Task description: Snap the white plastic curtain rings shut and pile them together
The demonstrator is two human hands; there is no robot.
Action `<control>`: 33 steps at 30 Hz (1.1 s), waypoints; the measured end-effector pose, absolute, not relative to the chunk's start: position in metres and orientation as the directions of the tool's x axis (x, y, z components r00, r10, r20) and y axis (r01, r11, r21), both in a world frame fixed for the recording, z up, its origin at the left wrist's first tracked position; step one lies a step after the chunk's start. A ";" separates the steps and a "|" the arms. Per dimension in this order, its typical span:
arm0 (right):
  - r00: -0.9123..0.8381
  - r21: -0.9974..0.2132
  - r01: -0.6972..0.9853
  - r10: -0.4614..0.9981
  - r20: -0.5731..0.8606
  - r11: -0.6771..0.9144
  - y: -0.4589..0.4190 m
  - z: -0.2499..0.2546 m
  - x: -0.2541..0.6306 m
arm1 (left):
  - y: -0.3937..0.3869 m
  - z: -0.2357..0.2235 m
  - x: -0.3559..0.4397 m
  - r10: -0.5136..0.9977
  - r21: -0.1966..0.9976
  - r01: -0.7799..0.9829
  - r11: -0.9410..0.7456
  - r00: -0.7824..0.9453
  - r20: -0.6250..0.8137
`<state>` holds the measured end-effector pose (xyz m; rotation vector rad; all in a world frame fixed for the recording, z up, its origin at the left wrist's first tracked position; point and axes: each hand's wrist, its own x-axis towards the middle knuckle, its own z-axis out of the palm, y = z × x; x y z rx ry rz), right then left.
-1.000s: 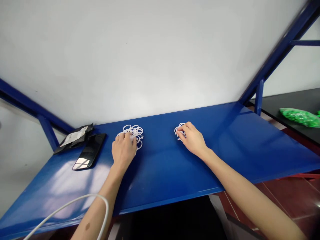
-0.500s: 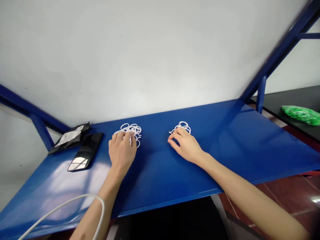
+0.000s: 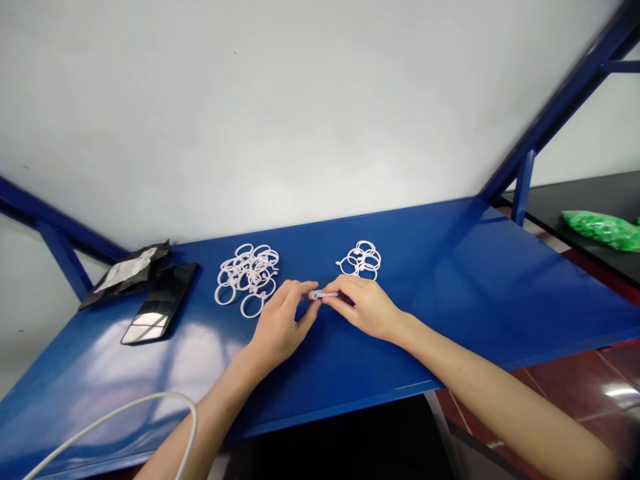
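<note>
Between my two hands, above the middle of the blue table, is a white curtain ring (image 3: 327, 294), seen nearly edge-on with its small eyelet toward the left. My right hand (image 3: 370, 307) pinches it between thumb and fingers. The fingertips of my left hand (image 3: 283, 323) close on the eyelet end. Beyond my left hand lies a large loose pile of white curtain rings (image 3: 243, 273), overlapping one another. A smaller group of the same rings (image 3: 367, 252) lies just past my right hand, partly hidden by it.
On the left of the blue table (image 3: 310, 393) lie a black phone (image 3: 163, 303) and a black plastic package (image 3: 127, 270) with a white label. A white cable (image 3: 117, 410) loops over my left forearm. Blue frame bars flank the table. A green bag (image 3: 600, 229) sits on a black table at right.
My left hand has moved right from the large pile, and my right hand slightly back toward me from the small group. They now meet at one curtain ring. Both groups are more exposed.
</note>
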<state>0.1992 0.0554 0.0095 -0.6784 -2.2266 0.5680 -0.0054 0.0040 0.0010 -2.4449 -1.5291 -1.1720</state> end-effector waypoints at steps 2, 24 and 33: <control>-0.560 -0.665 0.270 0.675 0.480 0.697 0.055 0.012 0.200 | 0.005 0.004 -0.006 0.783 0.397 0.780 -0.483 0.182 0.595; -0.748 -0.359 0.393 0.521 0.410 0.847 0.047 -0.002 0.198 | 0.001 -0.009 -0.005 0.654 0.150 0.786 -0.600 0.374 0.657; -0.696 -0.308 0.490 0.579 0.424 0.815 0.053 0.005 0.195 | 0.012 -0.002 -0.009 0.701 0.102 0.843 -0.529 0.365 0.613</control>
